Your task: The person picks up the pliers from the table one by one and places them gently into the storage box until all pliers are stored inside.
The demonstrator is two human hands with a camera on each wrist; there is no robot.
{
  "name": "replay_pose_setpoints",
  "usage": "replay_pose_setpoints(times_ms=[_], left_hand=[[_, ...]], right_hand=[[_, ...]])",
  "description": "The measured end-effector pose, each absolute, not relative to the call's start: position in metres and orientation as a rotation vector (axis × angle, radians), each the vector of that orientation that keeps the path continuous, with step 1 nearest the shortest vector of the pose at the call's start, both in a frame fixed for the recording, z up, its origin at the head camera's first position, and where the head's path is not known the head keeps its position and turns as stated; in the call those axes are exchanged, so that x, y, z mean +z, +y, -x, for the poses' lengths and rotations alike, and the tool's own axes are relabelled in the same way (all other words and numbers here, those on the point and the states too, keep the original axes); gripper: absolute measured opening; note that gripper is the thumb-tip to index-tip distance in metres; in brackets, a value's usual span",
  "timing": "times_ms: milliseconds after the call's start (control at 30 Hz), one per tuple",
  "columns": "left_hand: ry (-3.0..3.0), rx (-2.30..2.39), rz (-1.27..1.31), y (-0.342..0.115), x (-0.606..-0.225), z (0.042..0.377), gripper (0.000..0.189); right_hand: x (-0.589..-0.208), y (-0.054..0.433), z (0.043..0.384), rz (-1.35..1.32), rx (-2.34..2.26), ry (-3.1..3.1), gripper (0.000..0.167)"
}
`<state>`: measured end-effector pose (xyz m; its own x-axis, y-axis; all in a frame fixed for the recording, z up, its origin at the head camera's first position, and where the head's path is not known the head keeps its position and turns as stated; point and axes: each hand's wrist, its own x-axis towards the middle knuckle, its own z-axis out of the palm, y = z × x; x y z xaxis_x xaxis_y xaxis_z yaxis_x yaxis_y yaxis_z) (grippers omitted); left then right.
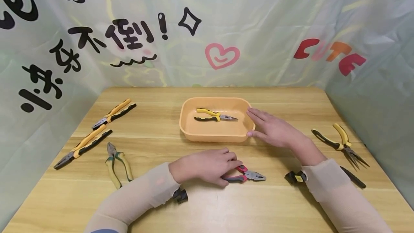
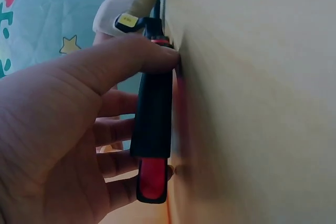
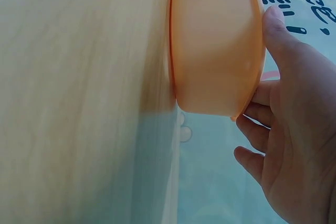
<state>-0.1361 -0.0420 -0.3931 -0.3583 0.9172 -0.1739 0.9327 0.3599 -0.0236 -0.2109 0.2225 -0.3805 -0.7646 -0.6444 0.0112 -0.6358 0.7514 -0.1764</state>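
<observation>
My left hand [image 1: 211, 166] pinches red-and-black combination pliers [image 1: 247, 176] by the handles, low over the table, with the metal nose pointing right. In the left wrist view the thumb [image 2: 157, 56] lies across the dark grip [image 2: 152, 114] and the fingers are behind it. My right hand [image 1: 275, 128] rests at the right end of an orange plastic bin [image 1: 213, 137], fingers along the end rim and thumb at the near corner. Inside the bin lie yellow-and-black needle-nose pliers [image 1: 215, 115]. From the right wrist the bin's side wall [image 3: 215, 51] shows.
On the left lie two orange-and-black pliers [image 1: 113, 114] [image 1: 84, 146] and pale yellow-handled pliers [image 1: 118, 163] near the left sleeve. At the right are yellow-and-black long-nose pliers [image 1: 344, 145] and a black handle [image 1: 354, 177] partly behind the sleeve. Printed fabric [image 1: 258, 17] encloses the table.
</observation>
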Motion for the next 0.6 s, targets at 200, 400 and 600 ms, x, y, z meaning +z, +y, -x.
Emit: replay_pose_setpoints(times_ms=[200, 400, 600], left_hand=[[2.471, -0.149, -1.678, -0.0453, -0.3907, 0.1374, 0.067], [2.474, -0.144, -1.703, -0.0447, -0.3933, 0.1380, 0.076], [2.483, -0.191, -1.720, -0.0425, -0.3943, 0.1371, 0.071]], right_hand=[[-0.3805, 0.2224, 0.2102, 1.059, -0.267, 2.896, 0.085], [-0.3808, 0.2217, 0.2108, 1.063, -0.259, 2.898, 0.085], [-0.3816, 0.2217, 0.2108, 1.070, -0.256, 2.903, 0.085]])
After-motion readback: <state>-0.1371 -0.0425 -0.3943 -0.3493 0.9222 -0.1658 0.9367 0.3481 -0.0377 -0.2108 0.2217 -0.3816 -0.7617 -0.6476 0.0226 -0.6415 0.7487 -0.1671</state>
